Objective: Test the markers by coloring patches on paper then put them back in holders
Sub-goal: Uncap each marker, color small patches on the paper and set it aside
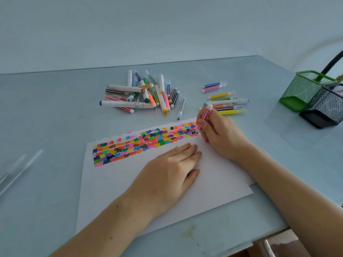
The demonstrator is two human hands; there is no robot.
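Your right hand [219,132] pinches the pink marker [204,117] low on its barrel, tip on the paper [213,186]; it looks light, stiff and smooth. Your left hand [167,173] presses flat on the sheet, holding nothing.

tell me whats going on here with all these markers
A person is testing markers. The right hand grips a pink marker, tip at the far right end of the coloured patches on the paper; the left hand presses the sheet flat. Markers lie loose in two piles beyond; none visibly returned to the mesh holders.
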